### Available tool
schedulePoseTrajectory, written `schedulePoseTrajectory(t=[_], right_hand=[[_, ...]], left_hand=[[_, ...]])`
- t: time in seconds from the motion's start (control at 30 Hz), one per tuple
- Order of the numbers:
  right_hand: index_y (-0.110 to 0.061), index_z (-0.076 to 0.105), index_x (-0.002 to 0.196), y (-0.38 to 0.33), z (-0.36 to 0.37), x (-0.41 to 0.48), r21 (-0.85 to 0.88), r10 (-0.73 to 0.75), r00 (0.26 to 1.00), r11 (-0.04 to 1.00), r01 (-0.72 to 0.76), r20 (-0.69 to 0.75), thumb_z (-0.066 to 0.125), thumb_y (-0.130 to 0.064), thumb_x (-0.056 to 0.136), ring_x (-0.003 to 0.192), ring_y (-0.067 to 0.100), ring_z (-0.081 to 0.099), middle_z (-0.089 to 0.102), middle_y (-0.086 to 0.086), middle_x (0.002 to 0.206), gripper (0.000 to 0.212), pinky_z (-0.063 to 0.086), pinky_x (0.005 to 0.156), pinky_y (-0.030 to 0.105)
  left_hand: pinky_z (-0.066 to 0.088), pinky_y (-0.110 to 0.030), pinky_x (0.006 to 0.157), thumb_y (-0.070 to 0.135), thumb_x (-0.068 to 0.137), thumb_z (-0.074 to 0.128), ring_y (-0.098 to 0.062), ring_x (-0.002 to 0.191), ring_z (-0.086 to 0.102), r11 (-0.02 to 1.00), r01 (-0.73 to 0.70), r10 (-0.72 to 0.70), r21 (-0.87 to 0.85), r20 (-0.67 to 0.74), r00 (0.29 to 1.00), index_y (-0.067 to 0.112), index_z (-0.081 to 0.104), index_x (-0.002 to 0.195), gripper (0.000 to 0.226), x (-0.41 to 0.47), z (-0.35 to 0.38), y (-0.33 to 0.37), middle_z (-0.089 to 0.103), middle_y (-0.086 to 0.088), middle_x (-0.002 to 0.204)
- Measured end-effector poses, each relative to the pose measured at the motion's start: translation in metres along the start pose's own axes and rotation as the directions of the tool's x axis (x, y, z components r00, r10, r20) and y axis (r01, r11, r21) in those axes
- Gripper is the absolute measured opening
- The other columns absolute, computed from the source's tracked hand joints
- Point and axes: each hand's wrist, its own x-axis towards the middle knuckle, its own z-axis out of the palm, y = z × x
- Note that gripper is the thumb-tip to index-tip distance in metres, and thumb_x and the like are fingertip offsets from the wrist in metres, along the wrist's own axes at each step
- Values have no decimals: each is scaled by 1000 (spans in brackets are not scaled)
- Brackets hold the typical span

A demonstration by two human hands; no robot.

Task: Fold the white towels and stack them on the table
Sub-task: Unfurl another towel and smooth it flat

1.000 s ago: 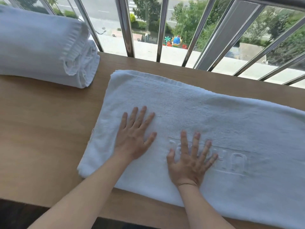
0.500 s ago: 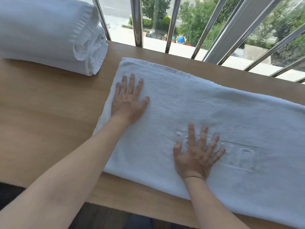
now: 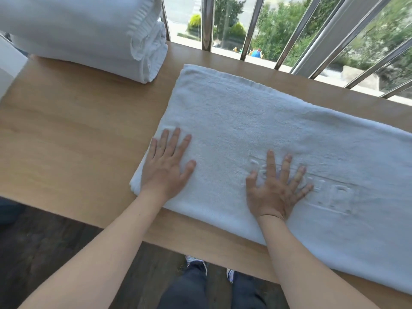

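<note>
A white towel (image 3: 256, 130) lies folded into a long flat strip across the wooden table (image 3: 73, 139), running off the right edge of view. My left hand (image 3: 167, 166) presses flat on its near left corner, fingers straight. My right hand (image 3: 276, 188) presses flat with spread fingers on the towel's embossed lettering, near the front edge. A stack of folded white towels (image 3: 89, 34) sits at the table's back left.
Metal window bars (image 3: 207, 21) rise right behind the table's far edge. A white object (image 3: 9, 63) stands at the far left. The table's front edge runs just below my wrists, with my legs and dark floor (image 3: 44, 248) beneath.
My left hand slid from the towel's middle out to its far left part, then back toward the near left corner. My right hand stayed on the lettering. The view tilted further down.
</note>
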Motion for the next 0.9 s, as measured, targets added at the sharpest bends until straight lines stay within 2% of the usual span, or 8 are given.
schedulePoseTrajectory(t=[0.1, 0.2, 0.27, 0.37, 0.5, 0.67, 0.77, 0.9], right_hand=[[-47, 12, 157, 0, 0, 0, -16, 14, 1000, 1000, -14, 19, 24, -62, 88, 153, 38, -5, 4, -2, 169, 72, -7, 116, 67], [-45, -6, 157, 1, 3, -1, -67, -10, 998, 998, 14, 67, 18, -58, 96, 151, 39, -17, -13, -1, 168, 66, -11, 115, 68], [-45, -15, 154, 6, 3, -1, -52, -48, 991, 997, 55, 126, 15, -55, 101, 149, 36, -27, -24, -4, 166, 63, -16, 114, 67], [-48, -8, 156, 30, -2, -2, 30, -146, 977, 989, 143, 158, 14, -48, 104, 150, 23, -29, -21, -12, 165, 56, -20, 117, 56], [-48, -1, 157, 86, -14, 2, 6, -303, 943, 952, 305, 136, 8, -51, 100, 152, 10, -19, -16, -16, 165, 57, -17, 121, 44], [-46, -3, 155, 162, -31, 34, -35, -220, 973, 974, 223, 74, 6, -57, 97, 154, 12, -12, -8, -10, 167, 60, -11, 123, 44], [-48, -3, 155, 204, -38, 52, -32, -202, 978, 978, 204, 58, 6, -59, 97, 153, 11, -13, -14, -14, 165, 59, -11, 123, 46], [-49, -5, 156, 259, -44, 68, 4, -151, 988, 988, 151, 29, 0, -64, 97, 153, 12, -16, -15, -12, 166, 61, -11, 123, 45]], left_hand=[[-15, -43, 123, 65, 94, 4, -20, 150, -29, 1000, 7, -7, -17, 20, 1000, 32, -14, 158, 74, -10, 4, 25, -24, 3, 165], [-14, -46, 123, 64, 95, 3, -24, 150, -29, 986, -167, 168, -9, 43, 985, 29, -14, 159, 74, -28, 16, 70, -24, 0, 166], [-14, -46, 122, 62, 95, 0, -25, 150, -30, 973, -231, 232, -26, 53, 971, 29, -14, 159, 73, -31, 21, 99, -24, 1, 165], [-16, -46, 122, 59, 95, -4, -25, 149, -31, 969, -242, 244, -43, 49, 968, 29, -16, 158, 71, -25, 27, 139, -28, 3, 163], [-20, -44, 121, 54, 98, -2, -25, 150, -28, 951, -307, 308, -36, 25, 951, 29, -9, 160, 67, -12, 34, 182, -23, 3, 165], [-13, -46, 123, 52, 98, 4, -26, 154, -16, 948, -316, 316, -50, 2, 949, 33, 2, 161, 65, 23, 34, 229, -12, 5, 167], [-16, -44, 122, 53, 98, 6, -25, 153, -19, 954, -299, 299, -24, 3, 954, 34, 0, 161, 65, 59, 32, 261, -16, 6, 166], [-11, -45, 123, 52, 102, 17, -27, 155, -12, 957, -289, 289, -21, -21, 957, 32, 5, 161, 63, 110, 27, 311, -4, 3, 169]])
